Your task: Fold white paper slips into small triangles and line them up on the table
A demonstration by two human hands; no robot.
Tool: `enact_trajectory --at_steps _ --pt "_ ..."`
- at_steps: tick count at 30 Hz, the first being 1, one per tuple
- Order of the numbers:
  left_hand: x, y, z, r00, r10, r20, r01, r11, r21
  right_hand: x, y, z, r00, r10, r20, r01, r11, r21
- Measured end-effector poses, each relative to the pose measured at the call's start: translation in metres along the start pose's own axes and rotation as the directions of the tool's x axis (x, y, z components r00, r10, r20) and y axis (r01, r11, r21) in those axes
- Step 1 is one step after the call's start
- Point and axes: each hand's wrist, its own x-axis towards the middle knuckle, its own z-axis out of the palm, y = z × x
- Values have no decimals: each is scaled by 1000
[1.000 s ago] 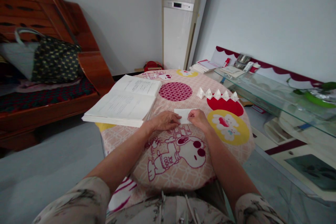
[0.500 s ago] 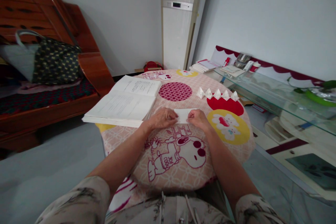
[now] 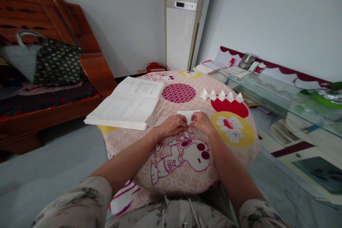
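A small white sheet of paper lies on the patterned tablecloth between my hands. My left hand rests over its near left part, with fingertips closed on the near edge. At the right side, my right hand pinches the paper between thumb and fingers. The hands almost meet, and they hide the paper's near edge and corners. Farther right, a row of several folded white paper shapes stands with pointed tops. An open book lies to the left of my hands.
The round table has a pink cartoon cloth. A glass-topped stand at the right holds papers, a metal container and a red cup. A wooden bench with a dark patterned bag stands at the left.
My left hand first shifted slightly left along the paper, then came back right and nearer to me, close to my right hand. The right hand stays nearly in place on the paper.
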Motion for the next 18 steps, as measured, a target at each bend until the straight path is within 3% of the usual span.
enact_trajectory --at_steps 10,12,15,18 --pt "1 1 -1 1000 -12 3 12 1000 -13 -2 31 -22 984 169 59 -168 986 -19" --pt "1 1 -2 1000 -10 -2 10 1000 -2 -3 37 -28 985 174 -8 -174 984 -24" --pt "1 1 -1 1000 -5 -3 5 1000 10 -3 36 -26 980 118 -158 -104 990 95" --pt "1 1 0 1000 -1 -6 1 1000 9 -1 22 -14 988 -24 -153 64 964 260"
